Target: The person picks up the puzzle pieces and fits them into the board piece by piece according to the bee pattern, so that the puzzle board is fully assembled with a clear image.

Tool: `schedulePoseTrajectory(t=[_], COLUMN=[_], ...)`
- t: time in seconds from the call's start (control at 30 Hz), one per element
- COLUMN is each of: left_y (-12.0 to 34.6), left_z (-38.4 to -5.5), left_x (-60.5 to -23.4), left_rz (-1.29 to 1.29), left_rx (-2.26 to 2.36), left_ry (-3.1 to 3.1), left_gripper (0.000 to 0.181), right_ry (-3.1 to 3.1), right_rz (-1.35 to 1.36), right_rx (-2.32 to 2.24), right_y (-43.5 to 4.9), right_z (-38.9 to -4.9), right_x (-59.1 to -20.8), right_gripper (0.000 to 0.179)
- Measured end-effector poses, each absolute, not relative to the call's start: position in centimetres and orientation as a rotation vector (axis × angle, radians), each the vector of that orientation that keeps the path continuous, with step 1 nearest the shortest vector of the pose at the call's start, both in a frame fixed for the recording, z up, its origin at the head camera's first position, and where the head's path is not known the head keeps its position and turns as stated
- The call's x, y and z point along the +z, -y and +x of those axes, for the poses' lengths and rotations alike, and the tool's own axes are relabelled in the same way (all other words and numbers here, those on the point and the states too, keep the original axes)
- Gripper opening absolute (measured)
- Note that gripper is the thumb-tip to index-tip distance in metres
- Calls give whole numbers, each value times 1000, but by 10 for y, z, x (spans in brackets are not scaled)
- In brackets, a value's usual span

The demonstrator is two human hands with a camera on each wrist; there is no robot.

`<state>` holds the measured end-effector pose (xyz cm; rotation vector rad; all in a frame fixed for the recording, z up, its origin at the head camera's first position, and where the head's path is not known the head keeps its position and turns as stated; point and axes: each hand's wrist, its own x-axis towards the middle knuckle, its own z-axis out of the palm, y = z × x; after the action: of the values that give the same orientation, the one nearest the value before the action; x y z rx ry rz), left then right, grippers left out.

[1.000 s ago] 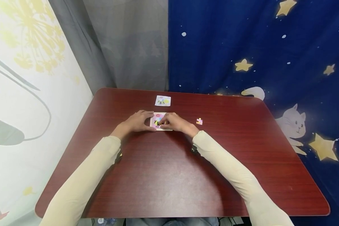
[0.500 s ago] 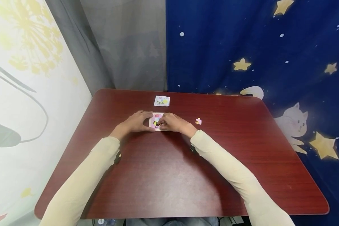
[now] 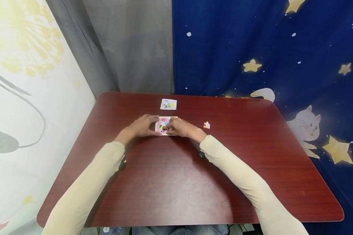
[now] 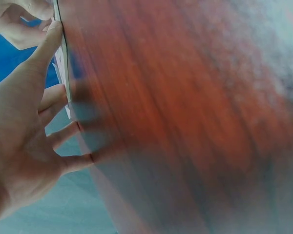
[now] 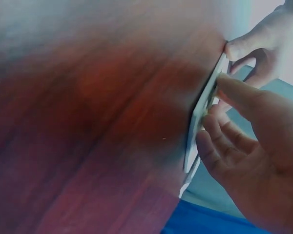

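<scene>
A small jigsaw puzzle board [image 3: 159,126] with a pale rim and a pink bee picture lies on the table. My left hand [image 3: 143,126] spans its left end, thumb at the near edge and forefinger at the far edge; in the left wrist view the other fingertips [image 4: 85,159] rest on the table. Over the board's right half, my right hand [image 3: 180,127] bends down and pinches a puzzle piece, mostly hidden by the fingers. The right wrist view shows its thumb [image 5: 234,90] and fingers close over the board. A loose pink-and-yellow puzzle piece [image 3: 207,125] lies to the right.
Beyond the board lies a paper card [image 3: 168,104] with a matching bee picture. The red-brown table [image 3: 176,182] has rounded corners. A grey curtain [image 3: 132,49] and a blue star-patterned curtain [image 3: 217,49] hang behind it, with a white wall [image 3: 14,107] at left.
The right hand's fingers shift slightly over the board's right half. The left hand stays at the board's left end, and the loose piece and card stay put.
</scene>
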<state>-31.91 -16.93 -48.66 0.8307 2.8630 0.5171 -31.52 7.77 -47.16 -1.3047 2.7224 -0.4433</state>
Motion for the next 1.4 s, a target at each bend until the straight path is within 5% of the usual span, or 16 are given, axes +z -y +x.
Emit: schedulePoseTrajectory(t=[0.77,1.4], left_y=[170,168], left_z=[-316,-314], left_x=[-483,-482], left_rz=[834,841], left_rx=[509,522], left_ry=[-2855,-2860], left_gripper=[93,91], right_ry=[-2763,-2771], right_rz=[-967,-1174], right_rx=[-614,-533], right_y=[-70,-78], right_z=[-318,-311], right_x=[-469,-469], right_gripper=[23,22])
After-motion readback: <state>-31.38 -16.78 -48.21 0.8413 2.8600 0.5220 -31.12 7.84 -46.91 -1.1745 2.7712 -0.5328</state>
